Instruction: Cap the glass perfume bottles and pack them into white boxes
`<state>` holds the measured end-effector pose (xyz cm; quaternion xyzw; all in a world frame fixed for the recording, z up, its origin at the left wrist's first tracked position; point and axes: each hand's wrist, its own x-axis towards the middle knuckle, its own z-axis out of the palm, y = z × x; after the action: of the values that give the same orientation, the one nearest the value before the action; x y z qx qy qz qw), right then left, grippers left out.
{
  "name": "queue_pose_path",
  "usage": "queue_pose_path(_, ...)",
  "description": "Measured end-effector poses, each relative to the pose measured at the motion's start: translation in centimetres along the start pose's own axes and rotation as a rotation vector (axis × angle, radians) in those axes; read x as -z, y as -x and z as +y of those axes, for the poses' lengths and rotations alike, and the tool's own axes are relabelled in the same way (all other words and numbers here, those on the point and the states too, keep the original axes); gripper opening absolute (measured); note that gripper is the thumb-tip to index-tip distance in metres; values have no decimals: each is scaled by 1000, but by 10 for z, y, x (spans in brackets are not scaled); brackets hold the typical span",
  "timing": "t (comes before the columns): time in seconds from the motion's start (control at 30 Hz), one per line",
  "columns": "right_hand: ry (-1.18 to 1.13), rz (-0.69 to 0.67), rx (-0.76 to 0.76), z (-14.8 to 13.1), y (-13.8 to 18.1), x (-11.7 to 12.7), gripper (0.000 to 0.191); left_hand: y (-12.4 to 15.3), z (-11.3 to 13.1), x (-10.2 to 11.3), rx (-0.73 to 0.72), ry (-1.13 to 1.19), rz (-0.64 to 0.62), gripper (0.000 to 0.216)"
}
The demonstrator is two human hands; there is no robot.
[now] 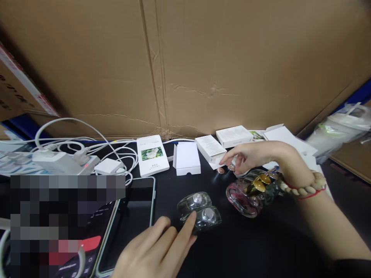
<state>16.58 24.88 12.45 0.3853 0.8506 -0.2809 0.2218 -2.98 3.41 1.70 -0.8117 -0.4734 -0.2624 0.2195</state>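
Two small clear glass perfume bottles stand side by side on the black tabletop. The nearer one has a silver cap on top; the farther one shows a bare silver spray head. My left hand is at the left side of the nearer bottle, index finger and thumb closed against it. My right hand reaches over a group of glass bottles, some with gold caps. Its bent fingers pinch a small silver cap-like piece. Just left of it is a small copper-coloured round piece.
White boxes stand along the back: a flower-printed box, an open box and several others to the right. A phone lies at left, beside a blurred-out area. White cables and chargers crowd the back left, and a cardboard wall rises behind.
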Motion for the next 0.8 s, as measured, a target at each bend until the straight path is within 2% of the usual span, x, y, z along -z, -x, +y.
queue_pose_path(0.13,-13,-33,34,0,-7,-2,43,-6,2,1,24,84,25,25)
queue_pose_path(0.4,29,12,46,3,-11,-5,31,-11,0,5,30,182,5,34)
queue_pose_path(0.53,14,13,67,4,-9,-2,31,-11,0,4,11,201,58,35)
queue_pose_path(0.6,-1,21,74,5,-7,-1,29,-11,0,5,16,194,45,36)
queue_pose_path(0.67,-43,42,78,6,-5,-1,27,-11,0,6,24,188,6,36)
queue_pose_path(0.8,-74,173,112,4,5,2,29,-13,-1,4,49,194,44,35)
